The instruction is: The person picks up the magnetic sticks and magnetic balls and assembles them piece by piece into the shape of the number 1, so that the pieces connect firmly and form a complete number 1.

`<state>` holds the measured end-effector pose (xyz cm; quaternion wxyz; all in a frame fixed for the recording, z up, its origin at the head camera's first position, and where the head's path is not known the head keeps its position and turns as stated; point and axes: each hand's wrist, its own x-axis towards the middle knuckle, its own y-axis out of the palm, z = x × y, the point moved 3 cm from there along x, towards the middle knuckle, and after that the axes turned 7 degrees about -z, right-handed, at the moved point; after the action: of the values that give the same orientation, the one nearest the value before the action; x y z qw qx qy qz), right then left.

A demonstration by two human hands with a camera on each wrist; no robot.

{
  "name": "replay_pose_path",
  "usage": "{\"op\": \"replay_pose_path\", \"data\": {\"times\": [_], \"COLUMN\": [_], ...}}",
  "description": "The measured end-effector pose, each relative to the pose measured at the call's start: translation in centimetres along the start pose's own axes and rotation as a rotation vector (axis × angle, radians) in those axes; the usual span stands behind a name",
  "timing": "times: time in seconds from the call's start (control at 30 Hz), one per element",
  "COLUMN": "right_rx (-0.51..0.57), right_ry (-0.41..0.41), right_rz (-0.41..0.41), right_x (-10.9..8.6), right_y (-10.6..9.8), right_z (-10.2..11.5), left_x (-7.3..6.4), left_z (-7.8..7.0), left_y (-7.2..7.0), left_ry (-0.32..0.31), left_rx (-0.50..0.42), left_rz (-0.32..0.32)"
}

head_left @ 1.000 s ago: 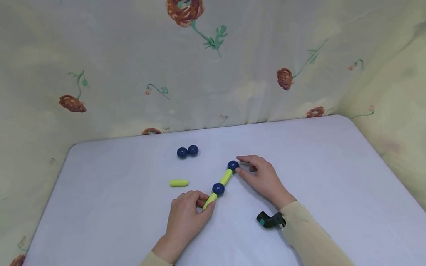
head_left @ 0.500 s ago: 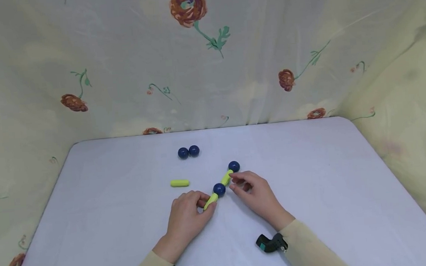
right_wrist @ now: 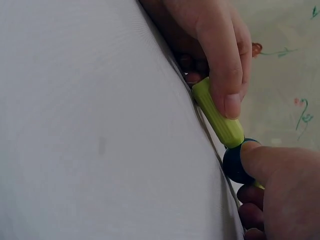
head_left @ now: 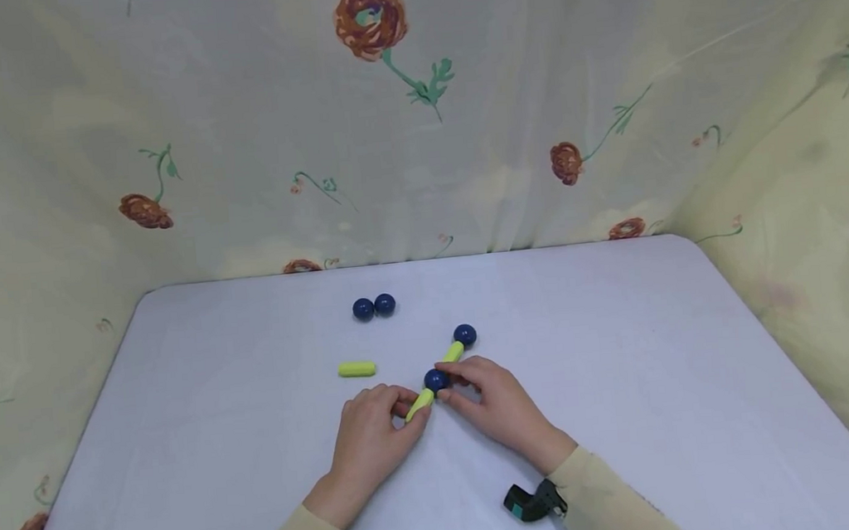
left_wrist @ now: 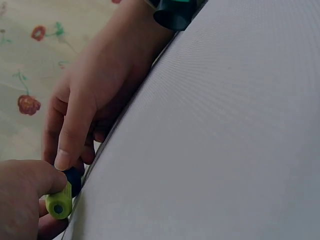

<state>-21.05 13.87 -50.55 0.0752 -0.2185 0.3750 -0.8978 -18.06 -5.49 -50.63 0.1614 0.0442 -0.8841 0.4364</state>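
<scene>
A chain of yellow-green ribbed rods and blue balls slants across the middle of the table in the head view. My left hand (head_left: 373, 431) pinches the near rod (head_left: 419, 404) between thumb and fingers. Seen from the left wrist, this rod (left_wrist: 59, 204) has a round grey spot in its end face. At its other end is the middle blue ball (head_left: 435, 380), which my right hand (head_left: 506, 404) grips with thumb and fingertips. Beyond it the far rod (head_left: 454, 352) leads to the end ball (head_left: 465, 335). The right wrist view shows the near rod (right_wrist: 217, 112) meeting the held ball (right_wrist: 235, 167).
A loose yellow-green rod (head_left: 357, 369) lies left of the chain. Behind it, two blue balls (head_left: 363, 309) sit side by side on the white table (head_left: 624, 324). A flowered curtain (head_left: 232, 105) hangs along the back and sides.
My right hand has left the end ball, come down along the far rod towards me, and taken hold of the middle ball. The left hand keeps its pinch on the near rod.
</scene>
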Motion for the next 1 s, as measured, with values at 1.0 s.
{"op": "replay_pose_path", "data": {"times": [1.0], "right_rx": [-0.033], "right_ry": [-0.009], "right_rz": [-0.025], "right_x": [0.01], "right_y": [0.06], "right_z": [0.11], "left_x": [-0.09], "left_z": [-0.24], "left_y": [-0.13], "left_ry": [0.005], "left_rx": [-0.059], "left_rz": [-0.021]}}
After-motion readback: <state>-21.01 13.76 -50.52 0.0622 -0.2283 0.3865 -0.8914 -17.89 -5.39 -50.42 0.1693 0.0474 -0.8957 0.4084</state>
